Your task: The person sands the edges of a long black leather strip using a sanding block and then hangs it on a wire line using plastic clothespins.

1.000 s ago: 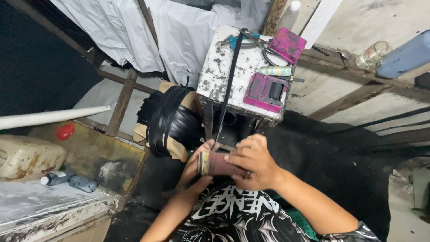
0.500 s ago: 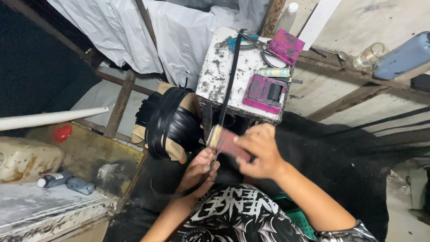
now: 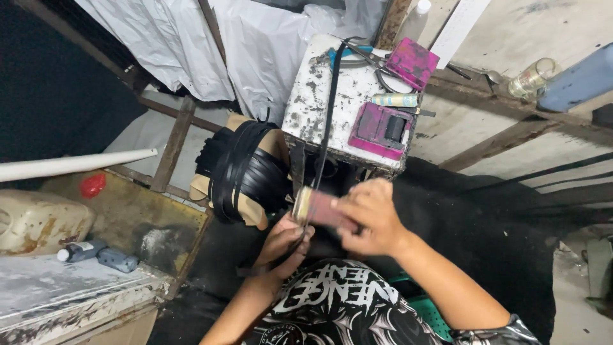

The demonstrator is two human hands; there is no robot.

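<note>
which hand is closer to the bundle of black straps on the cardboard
Left. The left hand sits just below and right of the bundle of black straps, pinching one black strap; the right hand is farther right, holding a reddish block.

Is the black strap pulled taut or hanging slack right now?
Taut: the black strap runs in a straight line from the white box top down to the left hand, without sag.

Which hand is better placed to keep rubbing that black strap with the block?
Probably the right hand: it already grips the reddish block against the black strap. The left hand pinches the strap lower down, holding it taut.
</note>
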